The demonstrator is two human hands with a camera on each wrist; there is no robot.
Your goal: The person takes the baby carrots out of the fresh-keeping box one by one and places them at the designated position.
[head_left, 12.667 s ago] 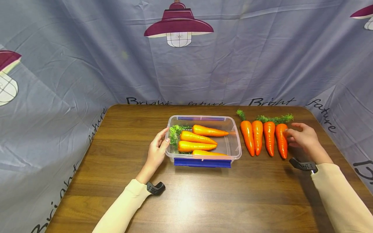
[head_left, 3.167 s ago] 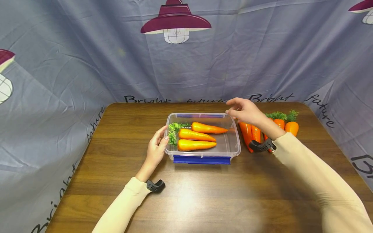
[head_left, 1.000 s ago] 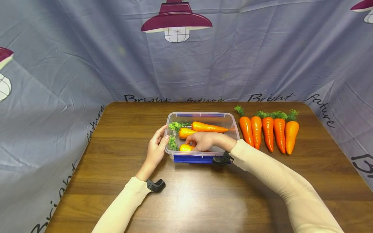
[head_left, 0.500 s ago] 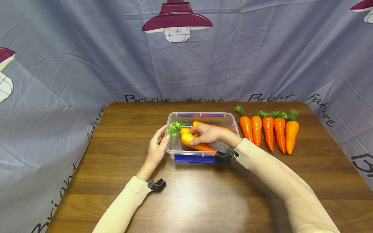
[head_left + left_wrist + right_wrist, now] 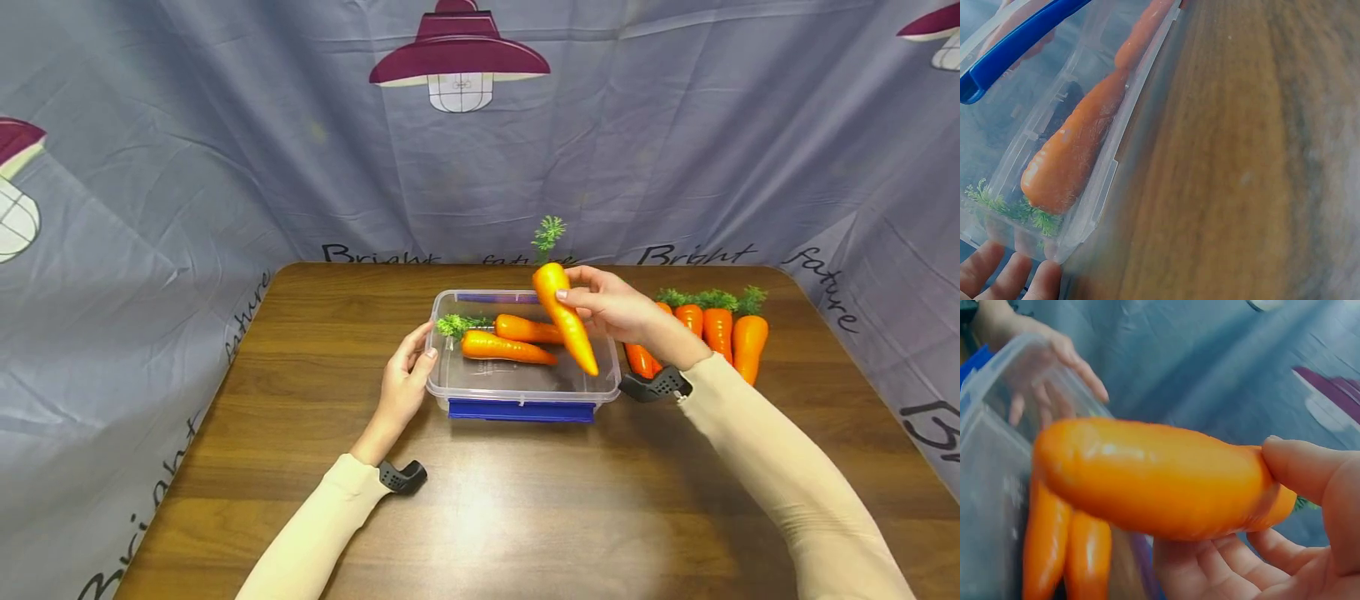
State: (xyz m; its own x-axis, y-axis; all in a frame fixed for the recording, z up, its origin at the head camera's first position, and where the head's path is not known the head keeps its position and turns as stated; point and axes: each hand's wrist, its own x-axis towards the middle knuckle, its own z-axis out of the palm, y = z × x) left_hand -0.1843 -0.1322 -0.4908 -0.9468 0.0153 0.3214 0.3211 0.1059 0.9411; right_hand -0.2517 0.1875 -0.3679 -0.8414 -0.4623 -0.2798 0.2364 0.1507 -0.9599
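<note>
My right hand (image 5: 611, 308) pinches an orange carrot (image 5: 570, 321) with a green leafy top, thumb on one side and fingers on the other. The carrot is tilted above the right part of a clear plastic container (image 5: 521, 393) with blue side clips. In the right wrist view the carrot (image 5: 1160, 478) lies across the hand. My left hand (image 5: 405, 375) rests against the container's left end, thumb at the rim and fairly straight fingers along the outer wall. Inside lie two carrots, a rear carrot (image 5: 525, 328) and a front carrot (image 5: 506, 347), their green tops toward the left hand.
Several carrots (image 5: 750, 346) lie side by side on the wooden table (image 5: 480, 500), right of the container, tops toward the back. My right forearm partly covers them. A grey curtain (image 5: 315, 167) with printed lamps hangs behind the table.
My right hand has gripped the front carrot in the container and raised it out, up and to the right. Earlier, other carrots went from the container to the row. The left hand stays put.
</note>
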